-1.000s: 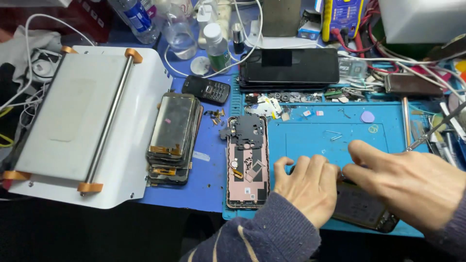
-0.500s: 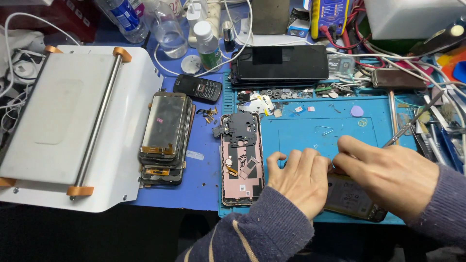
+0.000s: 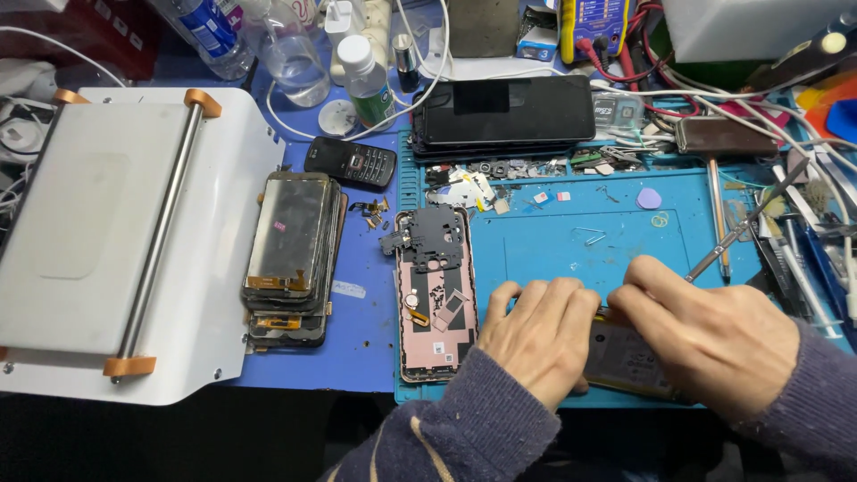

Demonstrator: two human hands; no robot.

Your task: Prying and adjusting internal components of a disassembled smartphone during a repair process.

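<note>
Landmark: blue mat (image 3: 571,241).
Phone part (image 3: 629,357): laid flat at the mat's near edge, mostly covered by both hands.
Left hand (image 3: 536,335): fingers curled, pressed on the part's left end.
Right hand (image 3: 705,335): closed over the part; grip hidden.
Opened phone (image 3: 435,295): just left of the left hand.

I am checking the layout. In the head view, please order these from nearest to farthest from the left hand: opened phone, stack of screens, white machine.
From the left hand:
1. Opened phone, just to its left on the blue mat.
2. Stack of screens, farther left, off the mat.
3. White machine, at the far left.
</note>
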